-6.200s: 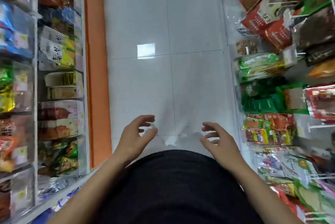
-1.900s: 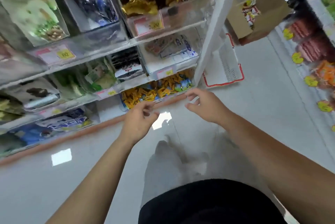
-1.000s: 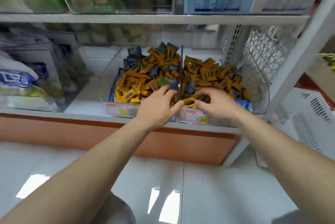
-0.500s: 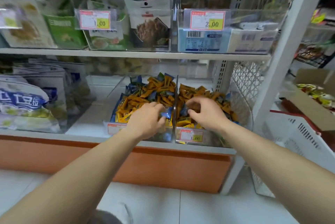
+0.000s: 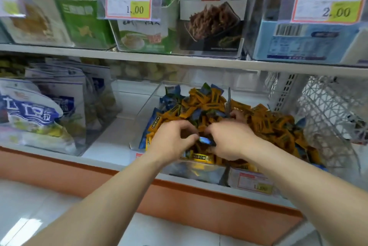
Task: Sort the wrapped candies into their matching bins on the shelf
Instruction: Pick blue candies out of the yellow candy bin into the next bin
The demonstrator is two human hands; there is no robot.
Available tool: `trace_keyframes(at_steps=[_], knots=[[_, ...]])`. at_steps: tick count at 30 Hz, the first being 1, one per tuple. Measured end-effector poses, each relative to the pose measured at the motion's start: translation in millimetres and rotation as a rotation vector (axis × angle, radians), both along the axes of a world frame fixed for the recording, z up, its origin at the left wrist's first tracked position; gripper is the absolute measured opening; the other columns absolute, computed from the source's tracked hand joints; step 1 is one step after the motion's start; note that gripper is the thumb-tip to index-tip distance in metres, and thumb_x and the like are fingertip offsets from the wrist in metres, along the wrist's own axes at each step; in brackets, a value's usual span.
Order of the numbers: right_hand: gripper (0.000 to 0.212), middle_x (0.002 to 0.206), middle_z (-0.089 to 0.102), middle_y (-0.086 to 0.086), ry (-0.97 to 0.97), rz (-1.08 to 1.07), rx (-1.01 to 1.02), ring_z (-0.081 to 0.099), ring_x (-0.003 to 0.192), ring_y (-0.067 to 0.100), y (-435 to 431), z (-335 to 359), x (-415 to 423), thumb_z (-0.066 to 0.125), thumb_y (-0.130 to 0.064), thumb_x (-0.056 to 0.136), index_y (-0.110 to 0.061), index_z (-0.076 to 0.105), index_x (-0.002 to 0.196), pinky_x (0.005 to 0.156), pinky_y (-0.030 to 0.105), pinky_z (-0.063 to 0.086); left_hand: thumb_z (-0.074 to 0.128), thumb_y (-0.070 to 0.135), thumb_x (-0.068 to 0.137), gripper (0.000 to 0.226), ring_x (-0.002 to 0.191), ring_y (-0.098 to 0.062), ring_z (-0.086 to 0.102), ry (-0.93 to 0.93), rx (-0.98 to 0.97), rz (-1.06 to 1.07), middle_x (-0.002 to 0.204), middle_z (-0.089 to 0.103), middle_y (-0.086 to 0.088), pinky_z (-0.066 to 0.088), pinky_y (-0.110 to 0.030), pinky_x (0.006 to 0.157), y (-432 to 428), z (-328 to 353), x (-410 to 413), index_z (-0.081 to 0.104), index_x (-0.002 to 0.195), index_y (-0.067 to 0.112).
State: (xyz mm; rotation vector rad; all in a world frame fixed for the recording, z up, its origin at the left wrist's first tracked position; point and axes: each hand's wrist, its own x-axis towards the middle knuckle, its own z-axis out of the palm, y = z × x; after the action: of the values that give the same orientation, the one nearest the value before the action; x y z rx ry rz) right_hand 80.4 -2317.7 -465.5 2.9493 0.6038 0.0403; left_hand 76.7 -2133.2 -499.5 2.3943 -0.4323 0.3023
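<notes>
Moved since half a second ago: both hands have drawn together at the front of the bins, and the view sits closer. Head view: left hand [image 5: 171, 140], fingers curled, pinches one end of a blue wrapped candy [image 5: 205, 140] with its thumb. Right hand [image 5: 231, 140] is curled down into the pile at the candy's other end; cannot tell if it grips anything. The candy sits just above the front of the left clear bin [image 5: 147, 104], which holds orange candies [image 5: 201, 102] mixed with blue ones [image 5: 169, 98]. Right clear bin [image 5: 235, 175], past the divider [image 5: 229, 98], looks mostly orange [image 5: 274, 126]. Judged step: picking out a stray, early in the sort. Next move calls for lifting the blue candy free without dragging neighbours, then deciding which bin is blue's; neither price label [image 5: 255, 183] is readable.
</notes>
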Motion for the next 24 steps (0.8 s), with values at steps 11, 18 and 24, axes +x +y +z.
trace_keyframes(at_steps=[11, 18, 24], knots=[[0.015, 0.093, 0.062, -0.011, -0.183, -0.035, 0.841, 0.057, 0.085, 0.011, -60.8, 19.8, 29.4, 0.063, -0.041, 0.093, -0.044, 0.058, 0.106, 0.075, 0.031, 0.046, 0.064, 0.041, 0.091, 0.053, 0.124, -0.028, 0.050, -0.101, 0.318, 0.055, 0.140, 0.053, -0.001, 0.047, -0.040, 0.097, -21.3, 2.2, 45.5, 0.052, 0.141, 0.032], [0.028, 0.119, 0.064, 0.002, -0.194, -0.084, 0.769, 0.056, 0.107, 0.018, -48.1, 12.0, 48.8, 0.060, -0.033, 0.097, -0.021, 0.066, 0.122, 0.082, 0.026, 0.035, 0.066, 0.026, 0.087, 0.023, 0.103, -0.026, 0.055, -0.203, 0.233, 0.038, 0.113, 0.061, 0.002, 0.046, -0.038, 0.081, -14.9, -6.8, 39.7, 0.062, 0.110, 0.025], [0.034, 0.122, 0.065, 0.004, -0.162, -0.054, 0.475, 0.061, 0.103, 0.027, -21.3, 10.1, 62.5, 0.057, -0.030, 0.096, -0.040, 0.055, 0.128, 0.074, 0.031, 0.041, 0.066, 0.026, 0.089, 0.027, 0.089, -0.003, 0.060, -0.084, -0.201, 0.131, 0.101, 0.064, 0.020, 0.040, -0.012, 0.064, -1.0, -10.2, 31.0, 0.050, 0.104, 0.043]])
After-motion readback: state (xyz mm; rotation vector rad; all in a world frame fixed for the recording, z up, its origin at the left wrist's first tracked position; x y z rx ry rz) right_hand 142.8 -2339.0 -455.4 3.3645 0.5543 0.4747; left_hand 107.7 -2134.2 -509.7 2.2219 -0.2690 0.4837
